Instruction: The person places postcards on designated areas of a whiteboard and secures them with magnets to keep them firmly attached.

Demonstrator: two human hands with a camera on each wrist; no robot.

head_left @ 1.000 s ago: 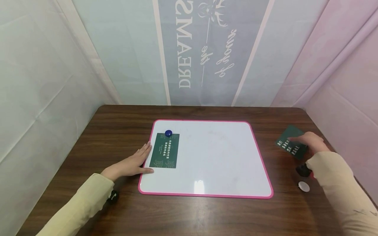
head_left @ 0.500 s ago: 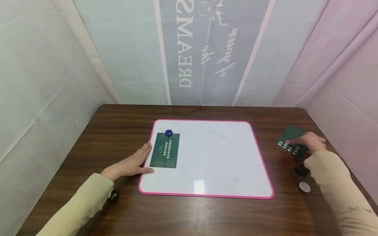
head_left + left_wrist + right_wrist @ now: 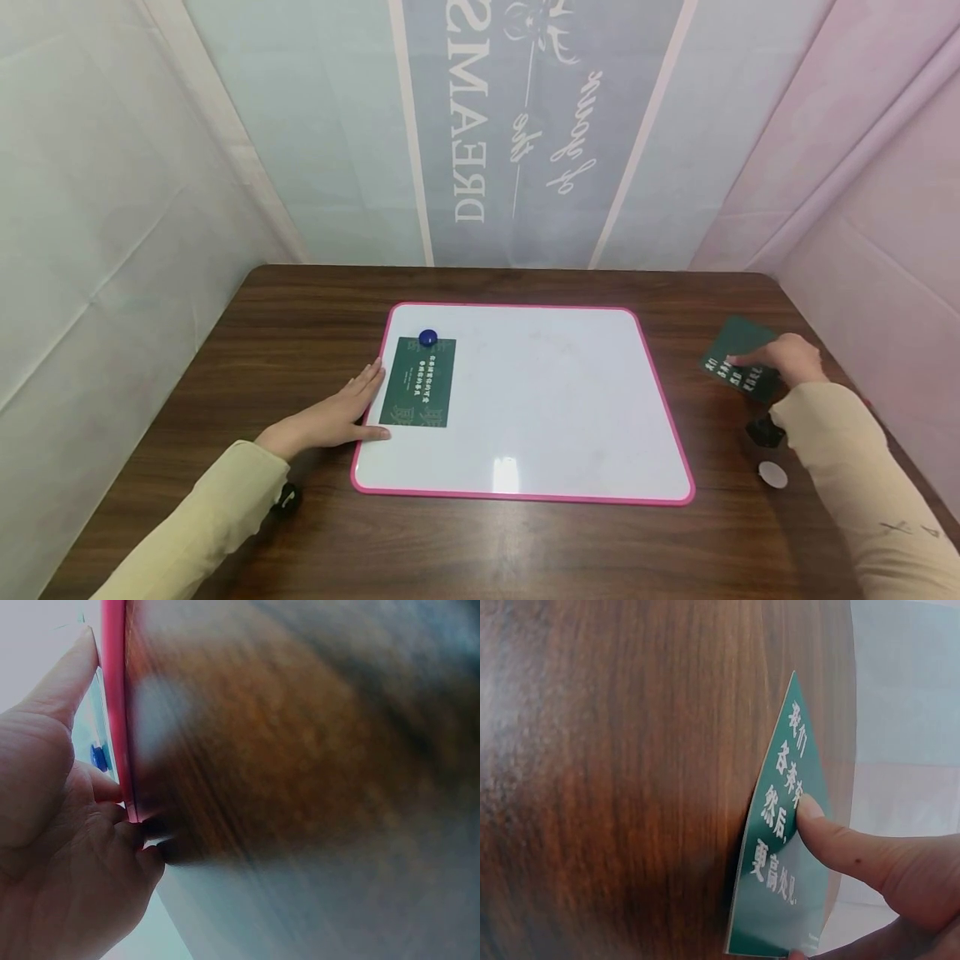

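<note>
The step in hand looks like lifting a second green card (image 3: 738, 360) from the table (image 3: 300, 333) near its right edge. The right hand (image 3: 787, 358) is on that card: in the right wrist view the thumb lies flat across the printed face while the other fingers seem to sit beneath or behind it, so the card (image 3: 784, 847) is pinched with its left edge tilted up off the wood. The grip is light, at one end of the card only.

The left hand (image 3: 330, 421) rests flat, fingers straight and close together, against the left edge of the pink-framed whiteboard (image 3: 540, 400), thumb touching the frame near its near-left corner. It holds nothing; it seems to steady the board.

On the whiteboard, by its far-left corner, a first green card (image 3: 418, 382) lies pinned under a blue magnet (image 3: 427, 337). A white disc (image 3: 772, 474) sits on the table near the right forearm, beside the whiteboard's near-right corner.

The next move probably calls for a firmer pinch, so the thin card does not slip or bend, and a carry leftward over the pink frame.
</note>
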